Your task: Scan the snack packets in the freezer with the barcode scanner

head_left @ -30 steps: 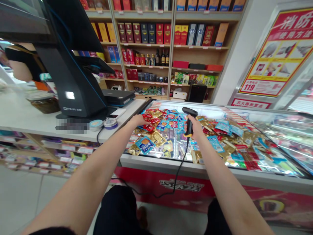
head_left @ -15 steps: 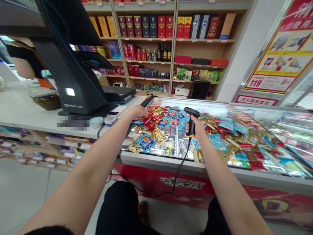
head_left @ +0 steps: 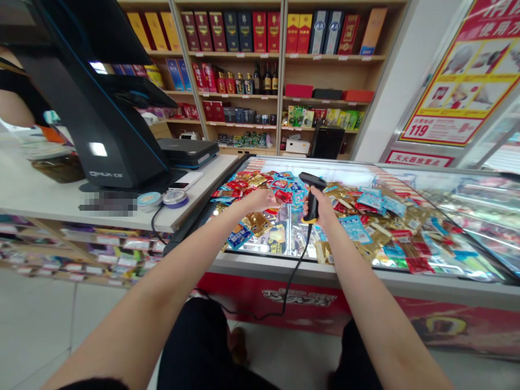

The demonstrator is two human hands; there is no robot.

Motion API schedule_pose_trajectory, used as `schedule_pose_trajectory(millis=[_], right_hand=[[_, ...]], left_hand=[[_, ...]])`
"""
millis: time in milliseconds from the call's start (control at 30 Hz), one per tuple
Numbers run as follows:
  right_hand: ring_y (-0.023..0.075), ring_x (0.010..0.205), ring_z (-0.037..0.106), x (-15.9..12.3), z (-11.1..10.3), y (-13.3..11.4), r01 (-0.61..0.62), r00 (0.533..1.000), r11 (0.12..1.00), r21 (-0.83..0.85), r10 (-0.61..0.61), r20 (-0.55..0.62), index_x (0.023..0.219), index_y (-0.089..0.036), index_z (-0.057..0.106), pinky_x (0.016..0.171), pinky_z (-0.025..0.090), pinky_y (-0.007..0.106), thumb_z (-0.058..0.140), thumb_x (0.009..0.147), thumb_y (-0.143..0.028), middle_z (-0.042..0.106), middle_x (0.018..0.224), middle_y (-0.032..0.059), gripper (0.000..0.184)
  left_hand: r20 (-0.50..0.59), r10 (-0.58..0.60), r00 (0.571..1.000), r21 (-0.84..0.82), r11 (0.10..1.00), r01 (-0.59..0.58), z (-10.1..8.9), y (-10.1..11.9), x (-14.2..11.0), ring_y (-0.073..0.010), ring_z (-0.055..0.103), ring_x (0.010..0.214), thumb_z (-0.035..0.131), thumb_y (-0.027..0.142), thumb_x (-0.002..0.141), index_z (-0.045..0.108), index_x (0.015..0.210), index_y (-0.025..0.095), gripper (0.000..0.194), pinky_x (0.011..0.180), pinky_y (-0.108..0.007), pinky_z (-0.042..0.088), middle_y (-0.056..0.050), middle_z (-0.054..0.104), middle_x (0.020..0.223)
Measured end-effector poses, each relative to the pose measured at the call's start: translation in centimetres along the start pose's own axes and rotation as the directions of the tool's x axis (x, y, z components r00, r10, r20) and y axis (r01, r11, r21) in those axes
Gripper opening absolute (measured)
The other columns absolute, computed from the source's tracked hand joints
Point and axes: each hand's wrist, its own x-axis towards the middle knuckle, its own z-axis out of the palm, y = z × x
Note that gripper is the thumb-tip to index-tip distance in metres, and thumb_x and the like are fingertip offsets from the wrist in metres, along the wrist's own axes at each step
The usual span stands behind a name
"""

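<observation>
My right hand (head_left: 319,205) is wrapped round the grip of a black and yellow barcode scanner (head_left: 312,196), its head turned towards the left and its cable hanging down in front. My left hand (head_left: 262,200) is closed, fingers pinched on a small red snack packet (head_left: 282,196) that is partly hidden by the hand. Both hands are above a glass-topped freezer (head_left: 284,223). Beyond and left of my left hand lies a heap of red, blue and gold snack packets (head_left: 239,187). Another spread of gold, blue and red packets (head_left: 382,216) lies to the right of the scanner.
On the left, a white counter (head_left: 122,230) bears a black point-of-sale terminal (head_left: 109,124), a phone (head_left: 186,180) and small round tubs (head_left: 175,197). The scanner's cable (head_left: 290,279) loops down by my knees. Shelves (head_left: 239,54) of boxes and bottles stand behind.
My left hand has moved right from the left heap towards the scanner, with a red packet at its fingers. My right hand still holds the scanner. The view has shifted slightly.
</observation>
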Motion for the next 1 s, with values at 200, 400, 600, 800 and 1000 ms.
schedule_pose_trajectory(millis=[200,400,600,800,1000], right_hand=[[0.0131,0.044,0.059,0.0,-0.1,0.1,-0.002,1.0,1.0,-0.012,0.003,0.026,0.084,-0.024,0.051,0.035,0.043,0.025,0.084,0.072,-0.057,0.063,0.063,-0.004,0.049],[0.0133,0.044,0.059,-0.1,0.0,0.1,-0.005,1.0,1.0,-0.012,0.005,0.02,0.085,-0.023,0.051,0.035,0.043,0.025,0.085,0.071,-0.057,0.064,0.063,-0.0036,0.05],[0.0131,0.043,0.058,-0.1,-0.3,0.1,-0.019,1.0,1.0,-0.01,0.019,0.004,0.088,-0.024,0.051,0.033,0.04,0.024,0.085,0.07,-0.058,0.062,0.061,-0.0052,0.051],[0.0117,0.041,0.055,-0.1,-0.4,0.3,0.009,1.0,1.0,-0.008,-0.009,0.005,0.087,-0.024,0.051,0.033,0.04,0.023,0.088,0.067,-0.049,0.061,0.061,-0.0059,0.049],[0.0108,0.039,0.051,-0.1,-0.1,0.4,0.026,0.999,0.996,-0.091,-0.029,-0.033,0.086,-0.023,0.054,0.035,0.04,0.024,0.089,0.059,-0.031,0.058,0.055,-0.0079,0.045]], left_hand=[[0.071,0.051,0.996,0.082,0.995,-0.057,0.1,-0.2,-0.2,-0.0281,0.068,0.121,0.073,0.018,0.067,0.076,0.113,0.021,0.047,0.102,-0.028,0.049,-0.012,0.074,0.129],[0.154,0.007,0.988,0.111,0.994,-0.024,1.0,2.1,-0.8,-0.0339,0.066,0.123,0.082,0.038,0.069,0.076,0.113,0.019,0.048,0.103,-0.034,0.05,-0.017,0.072,0.128],[0.021,0.002,1.0,0.316,0.949,-0.009,3.6,4.8,-2.2,-0.0386,0.068,0.118,0.049,0.025,0.096,0.065,0.13,0.009,0.041,0.096,-0.044,0.052,-0.028,0.071,0.121],[-0.039,-0.043,0.998,0.208,0.977,0.05,3.6,4.1,-2.2,-0.0331,0.073,0.102,0.055,0.018,0.092,0.068,0.123,0.016,0.033,0.09,-0.039,0.053,-0.02,0.076,0.103],[-0.227,-0.196,0.954,-0.352,0.93,0.107,1.1,2.3,0.2,-0.0212,0.067,0.076,0.07,0.027,0.079,0.065,0.068,0.017,0.016,0.075,-0.03,0.052,-0.003,0.067,0.069]])
